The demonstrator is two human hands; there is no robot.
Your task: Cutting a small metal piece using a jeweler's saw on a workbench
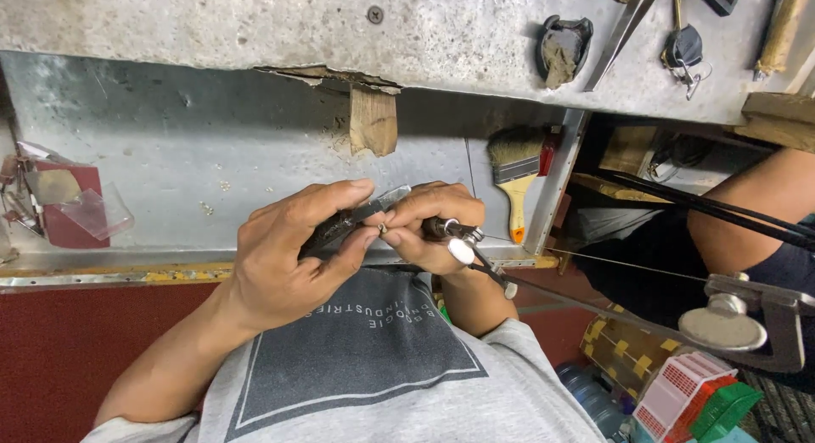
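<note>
My left hand (284, 256) grips a dark-handled tool with a flat metal tip (386, 197) between thumb and fingers, in front of my grey shirt. A tiny metal piece (382, 228) sits pinched where both hands' fingertips meet. My right hand (433, 222) touches the left and is closed around the dark handle (437, 229) of a metal saw frame (764, 316). The frame's rod runs down to the right, ending in a round clamp knob. A worn wooden bench peg (373, 120) juts out just above the hands.
A grey workbench top (255, 27) carries tweezers (624, 27), a dark lump and small tools. A paintbrush (518, 175) lies in the metal tray below. Another person's arm (747, 214) is at the right. Red and clear plastic pieces (72, 207) sit left; coloured boxes (696, 396) lower right.
</note>
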